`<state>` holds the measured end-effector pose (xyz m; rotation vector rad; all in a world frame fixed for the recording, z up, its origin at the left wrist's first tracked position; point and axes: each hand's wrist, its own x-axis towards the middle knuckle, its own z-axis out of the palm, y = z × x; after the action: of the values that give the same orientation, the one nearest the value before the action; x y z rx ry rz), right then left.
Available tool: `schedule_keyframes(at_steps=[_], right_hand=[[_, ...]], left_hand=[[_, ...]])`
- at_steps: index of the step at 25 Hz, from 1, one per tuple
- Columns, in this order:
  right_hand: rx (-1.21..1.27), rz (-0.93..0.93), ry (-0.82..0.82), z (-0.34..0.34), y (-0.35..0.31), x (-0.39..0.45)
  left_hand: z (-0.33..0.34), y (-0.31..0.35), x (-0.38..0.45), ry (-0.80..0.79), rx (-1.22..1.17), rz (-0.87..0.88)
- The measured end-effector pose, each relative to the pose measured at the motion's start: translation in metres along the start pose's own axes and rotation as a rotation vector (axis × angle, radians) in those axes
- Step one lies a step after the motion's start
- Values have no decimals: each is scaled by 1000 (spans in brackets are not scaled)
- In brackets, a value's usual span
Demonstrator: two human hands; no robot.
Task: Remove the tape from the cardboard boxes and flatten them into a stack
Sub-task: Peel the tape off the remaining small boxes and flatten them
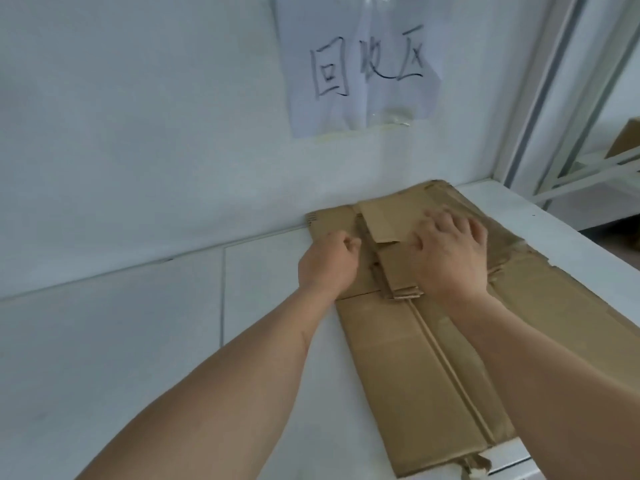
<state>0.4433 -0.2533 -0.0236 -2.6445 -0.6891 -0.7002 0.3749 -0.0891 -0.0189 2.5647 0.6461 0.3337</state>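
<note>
A stack of flattened brown cardboard boxes (408, 368) lies on a white table (138, 341), running from the wall toward the near edge. A smaller flattened box (391, 220) lies on top at the far end. My right hand (450, 251) presses flat on that smaller box with fingers spread. My left hand (329, 265) rests at the left edge of the smaller box, fingers curled into a loose fist; what they hold, if anything, is hidden.
A white wall stands right behind the stack, with a paper sign (363, 64) bearing handwritten characters taped to it. A metal shelf frame (568, 116) stands at the right. Another cardboard box (627, 140) shows behind it.
</note>
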Motion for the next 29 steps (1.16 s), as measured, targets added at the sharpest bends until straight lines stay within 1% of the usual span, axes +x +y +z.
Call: schedule_keyframes(at_steps=[3,5,7,10,14,17,20,22,25,27,28,29], right_hand=[[35,-221,-129,-6,-84,-30],[33,-343,-225,-4,-143,-54],[48,-434,-294,-5,-203,-74],[68,-573,-336,-10,-300,-96],[138,-690,-361,-14,-423,-117],[184,-715,-412,-11,-501,-127],[237,-724,-486,-2,-572,-132],[288,-719,-537,7,-613,-132],[400,-684,-634,29,-670,-130],[507,-640,-746,49,-699,-127],[543,-624,-809,61,-713,-126],[544,-645,-853,72,-723,-125]], left_hand=[[-55,-59,-61,57,369,112],[-93,-106,-97,26,582,147],[-132,-154,-128,-6,692,133],[-191,-228,-169,28,785,60],[-261,-323,-207,107,854,-55],[-305,-383,-217,180,870,-136],[-340,-438,-217,267,832,-199],[-357,-472,-214,377,762,-233],[-371,-533,-209,598,677,-280],[-376,-565,-207,620,625,-406],[-376,-583,-203,593,590,-476],[-374,-597,-200,561,569,-523]])
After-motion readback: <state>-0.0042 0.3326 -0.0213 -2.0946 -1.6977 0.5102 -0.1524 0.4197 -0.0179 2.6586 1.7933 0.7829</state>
